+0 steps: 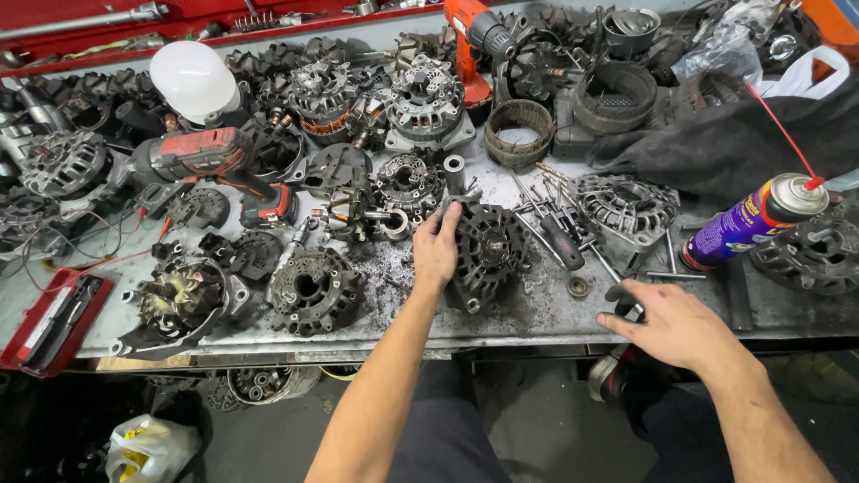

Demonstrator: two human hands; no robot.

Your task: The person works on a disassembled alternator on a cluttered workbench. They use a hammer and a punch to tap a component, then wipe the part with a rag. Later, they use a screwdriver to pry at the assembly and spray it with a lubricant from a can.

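Head camera looks down on a grimy metal workbench (pixel 537 313) crowded with alternator parts. One left hand (pixel 436 250) wraps its fingers over the edge of a dark alternator housing (pixel 488 250) standing near the bench's middle, thumb and fingers clamped on its rim. One right hand (pixel 676 326) hovers at the front edge, fingers spread apart, touching a small dark tool (pixel 626 304) there; whether it grips it I cannot tell. Two red cordless drills show: one (pixel 215 165) lying at left, one (pixel 470 40) upright at the back. One spray can (pixel 756 219) with a red straw lies at right. One white lamp bulb (pixel 192 80) sits behind.
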